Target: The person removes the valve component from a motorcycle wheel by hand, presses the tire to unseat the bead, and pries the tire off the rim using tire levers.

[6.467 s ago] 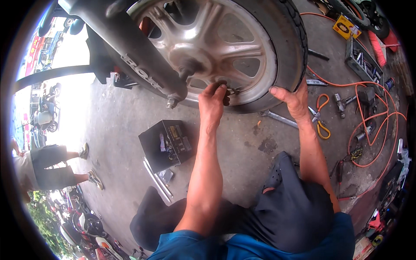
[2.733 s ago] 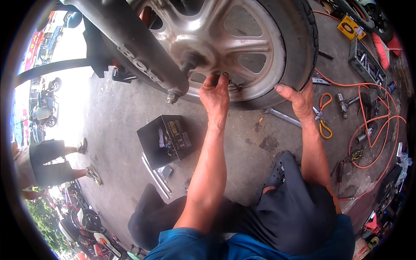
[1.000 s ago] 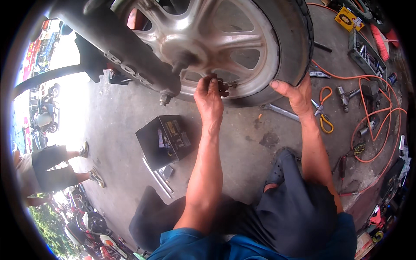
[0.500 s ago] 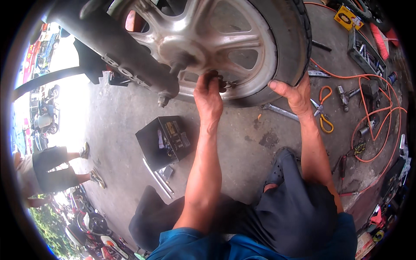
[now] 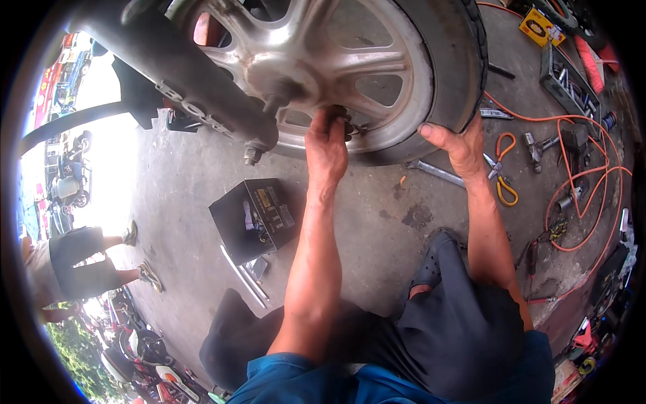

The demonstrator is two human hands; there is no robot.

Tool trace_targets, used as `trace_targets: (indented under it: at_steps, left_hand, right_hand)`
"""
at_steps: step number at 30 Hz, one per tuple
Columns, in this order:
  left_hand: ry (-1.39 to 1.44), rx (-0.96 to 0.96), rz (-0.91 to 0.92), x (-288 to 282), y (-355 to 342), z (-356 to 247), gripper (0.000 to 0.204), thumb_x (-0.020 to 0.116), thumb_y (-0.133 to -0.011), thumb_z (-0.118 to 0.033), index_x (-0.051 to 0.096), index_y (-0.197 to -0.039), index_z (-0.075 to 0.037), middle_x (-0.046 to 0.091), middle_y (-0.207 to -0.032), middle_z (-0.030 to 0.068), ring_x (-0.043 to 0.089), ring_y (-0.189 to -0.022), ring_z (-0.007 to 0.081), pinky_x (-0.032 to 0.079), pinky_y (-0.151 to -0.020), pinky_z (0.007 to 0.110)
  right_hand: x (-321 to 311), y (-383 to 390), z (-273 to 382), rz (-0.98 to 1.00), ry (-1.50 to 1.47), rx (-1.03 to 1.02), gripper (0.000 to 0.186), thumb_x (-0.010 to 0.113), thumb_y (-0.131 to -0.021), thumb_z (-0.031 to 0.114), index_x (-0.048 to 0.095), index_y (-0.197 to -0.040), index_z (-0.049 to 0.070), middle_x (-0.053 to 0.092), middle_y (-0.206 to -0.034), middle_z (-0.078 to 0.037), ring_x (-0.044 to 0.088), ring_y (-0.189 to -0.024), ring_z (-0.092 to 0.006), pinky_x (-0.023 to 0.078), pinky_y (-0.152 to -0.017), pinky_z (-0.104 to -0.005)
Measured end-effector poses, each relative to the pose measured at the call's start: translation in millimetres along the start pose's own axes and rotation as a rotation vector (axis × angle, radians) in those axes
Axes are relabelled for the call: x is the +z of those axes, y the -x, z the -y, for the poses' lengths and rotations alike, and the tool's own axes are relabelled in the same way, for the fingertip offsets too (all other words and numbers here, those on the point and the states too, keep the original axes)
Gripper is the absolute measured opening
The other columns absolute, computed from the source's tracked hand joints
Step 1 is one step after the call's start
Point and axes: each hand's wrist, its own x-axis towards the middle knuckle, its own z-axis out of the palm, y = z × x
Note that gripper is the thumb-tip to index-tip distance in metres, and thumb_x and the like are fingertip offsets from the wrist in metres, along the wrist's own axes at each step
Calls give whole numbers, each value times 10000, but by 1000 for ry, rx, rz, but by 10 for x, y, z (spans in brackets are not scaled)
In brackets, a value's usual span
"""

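Observation:
A silver spoked motorcycle wheel [image 5: 336, 50] with a black tyre [image 5: 449, 67] stands in front of me, beside a dark fork leg [image 5: 202, 74]. My left hand [image 5: 328, 143] reaches in at the lower spokes near the hub, its fingers drawn together and bent. Something small and dark shows at its fingertips, too hidden to name. At the tyre's lower right, my right hand [image 5: 461, 149] grips the tyre, thumb on the sidewall and fingers out of sight behind the tread. An axle end [image 5: 274, 104] sticks out by the fork leg.
On the floor are an open black box [image 5: 245, 219] and metal rods [image 5: 243, 279]. To the right lie orange-handled cutters [image 5: 501, 172], a hammer [image 5: 538, 148], an orange hose [image 5: 609, 151] and a tool tray [image 5: 568, 87]. A person [image 5: 74, 269] stands far left near parked motorcycles [image 5: 138, 343].
My left hand has shifted slightly up and to the right at the spokes. My right hand keeps its hold on the tyre.

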Motion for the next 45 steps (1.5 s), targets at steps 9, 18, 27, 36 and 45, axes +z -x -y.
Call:
trace_targets:
  at_steps: [9,18,27,36,45]
  left_hand:
    - [-64,20,135,-87,-10,-86,135,501,-928,-19,584,-1029,18,642,-943,51,552,-816,110,456,-745,267]
    - [43,-101,0,-56,6,-59,187,635,-898,-108,696,-1028,12,670,-859,31,541,-768,100,434,-703,249]
    - [-290,-112,61,-100,-69,-175,302,536,-859,-123,672,-1070,45,700,-888,92,646,-761,166,488,-698,282]
    - [-138,-233,65,-71,-84,-217,278,534,-859,-118,672,-1050,29,702,-886,109,667,-743,167,486,-636,282]
    - [-381,-191,-54,-29,-111,-184,271,601,-837,-182,687,-959,44,698,-786,153,661,-741,213,489,-703,330]
  right_hand:
    - [9,7,16,8,-1,2,949,811,-644,277,334,-1420,11,480,-1339,-142,463,-1236,-252,361,-1051,-368]
    - [24,11,17,3,17,-7,951,815,-646,288,335,-1419,12,487,-1326,-144,471,-1229,-255,365,-1049,-371]
    - [26,21,-6,4,6,1,942,810,-649,285,335,-1412,3,487,-1323,-149,473,-1221,-255,368,-1045,-368]
    - [29,23,11,-8,10,-7,933,802,-654,289,334,-1404,-8,489,-1317,-154,475,-1213,-258,371,-1040,-370]
    - [40,24,-6,-7,4,-11,933,806,-651,283,335,-1401,-10,490,-1320,-156,476,-1215,-256,370,-1041,-368]
